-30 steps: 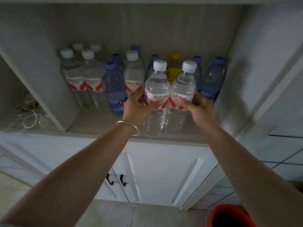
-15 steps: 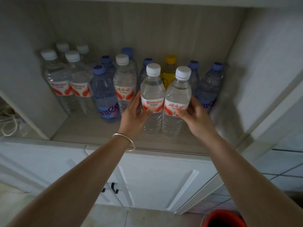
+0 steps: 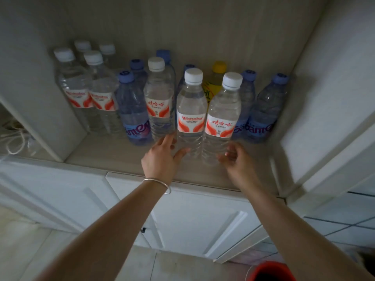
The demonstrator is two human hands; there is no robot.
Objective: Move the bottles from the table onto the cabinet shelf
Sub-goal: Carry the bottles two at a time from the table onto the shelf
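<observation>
On shelf [image 3: 113, 159]: thirteen upright bottles [image 3: 190, 116].

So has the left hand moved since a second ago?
Yes. The left hand has let go of the left front bottle and drawn back toward the shelf's front edge, its fingers now open.

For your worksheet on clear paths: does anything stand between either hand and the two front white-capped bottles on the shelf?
Nothing visible does. The left hand and right hand sit open right before the front two bottles, which already stand on the shelf.
</observation>
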